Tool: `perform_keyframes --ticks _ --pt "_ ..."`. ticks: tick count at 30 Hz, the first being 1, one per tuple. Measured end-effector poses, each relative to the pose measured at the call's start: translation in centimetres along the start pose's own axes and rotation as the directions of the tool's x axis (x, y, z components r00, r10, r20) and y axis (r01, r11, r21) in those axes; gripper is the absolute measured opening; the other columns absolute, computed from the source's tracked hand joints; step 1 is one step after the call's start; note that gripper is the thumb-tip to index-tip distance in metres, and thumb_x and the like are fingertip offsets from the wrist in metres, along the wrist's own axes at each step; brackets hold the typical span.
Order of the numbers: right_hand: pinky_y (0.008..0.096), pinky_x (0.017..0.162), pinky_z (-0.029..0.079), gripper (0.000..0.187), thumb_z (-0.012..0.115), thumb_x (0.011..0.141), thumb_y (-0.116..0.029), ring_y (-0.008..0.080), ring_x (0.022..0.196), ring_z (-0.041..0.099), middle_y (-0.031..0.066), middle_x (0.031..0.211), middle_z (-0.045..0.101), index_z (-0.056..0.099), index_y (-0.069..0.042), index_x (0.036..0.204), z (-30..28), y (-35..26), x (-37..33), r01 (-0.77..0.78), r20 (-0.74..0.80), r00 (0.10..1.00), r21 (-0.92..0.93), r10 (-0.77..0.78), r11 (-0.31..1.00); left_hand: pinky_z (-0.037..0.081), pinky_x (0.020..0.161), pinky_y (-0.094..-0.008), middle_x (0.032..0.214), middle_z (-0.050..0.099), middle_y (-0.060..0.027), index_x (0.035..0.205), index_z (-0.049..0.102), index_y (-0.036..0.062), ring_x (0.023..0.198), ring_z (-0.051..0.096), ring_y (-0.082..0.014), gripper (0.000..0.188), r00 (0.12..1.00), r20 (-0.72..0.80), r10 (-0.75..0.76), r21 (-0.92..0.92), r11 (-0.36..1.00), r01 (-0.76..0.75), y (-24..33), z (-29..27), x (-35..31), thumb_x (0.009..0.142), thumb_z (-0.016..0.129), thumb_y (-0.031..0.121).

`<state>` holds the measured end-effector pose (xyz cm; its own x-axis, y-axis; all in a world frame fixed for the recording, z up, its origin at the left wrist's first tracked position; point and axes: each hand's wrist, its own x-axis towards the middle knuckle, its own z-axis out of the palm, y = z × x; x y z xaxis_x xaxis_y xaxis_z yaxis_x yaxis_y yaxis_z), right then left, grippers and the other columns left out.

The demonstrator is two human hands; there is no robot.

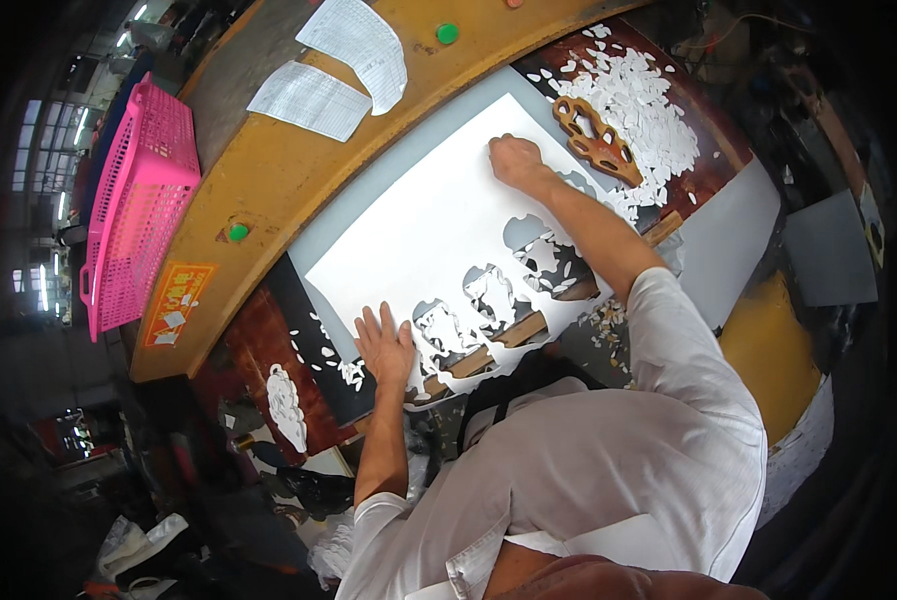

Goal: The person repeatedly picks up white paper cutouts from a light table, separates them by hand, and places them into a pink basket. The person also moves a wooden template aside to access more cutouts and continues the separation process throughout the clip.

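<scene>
A yellow machine beam (279, 190) curves above a dark red table (254, 350), where a person in a pale shirt leans over a white sheet (419, 240). The sheet lies on a grey board (399, 176), which seems to give it a level bed. A pink basket (129, 230) stands beyond the beam, apparently parked clear of the work. The left hand (385, 348), fingers spread and gripping nothing, rests on the sheet's near-left part, likely steadying it. The right hand (518, 160) is curled near the far edge; whether it pinches anything cannot be told. A brown cutter (597, 145) sits beside the sheet, within easy reach, against a heap of small white pieces (659, 130).

The count: one beam, one sheet with at least three ragged openings, one basket, two paper forms (309, 100) on the beam, two hands, one cutter, two green buttons (447, 33); the pieces are too many to number.
</scene>
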<state>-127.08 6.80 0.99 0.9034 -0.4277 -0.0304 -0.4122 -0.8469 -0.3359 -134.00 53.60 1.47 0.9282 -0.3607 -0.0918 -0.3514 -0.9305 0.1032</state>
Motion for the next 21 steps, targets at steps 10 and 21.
perform_keyframes --ticks 10,21 --pt "0.0274 0.061 0.049 0.075 0.09 0.086 -0.034 0.009 0.069 0.06 0.0031 0.084 0.07 0.061 0.001 0.145 -9.7 16.7 -3.8 -0.124 0.234 0.972 0.54 -0.007 0.833 0.022 0.127 -0.0633 0.173 0.035 -0.0163 0.162 0.048 0.0263 0.16 0.026 -0.044 0.067 0.999 -0.024 -0.038 -0.053 0.998 0.037 0.1 -0.2 -0.2 0.101 0.062 0.05" --pt "0.0311 0.077 0.055 0.058 0.086 0.082 -0.034 0.015 0.083 0.068 0.009 0.097 0.076 0.073 0.006 0.121 -9.3 14.1 -2.9 -0.27 0.273 0.938 0.192 0.213 0.943 0.026 0.127 -0.0601 0.176 0.023 -0.0186 0.165 0.042 0.0223 0.162 0.019 -0.0445 0.066 0.965 0.261 0.007 -0.079 0.997 0.014 -0.6 -4.9 0.7 0.102 0.059 0.029"
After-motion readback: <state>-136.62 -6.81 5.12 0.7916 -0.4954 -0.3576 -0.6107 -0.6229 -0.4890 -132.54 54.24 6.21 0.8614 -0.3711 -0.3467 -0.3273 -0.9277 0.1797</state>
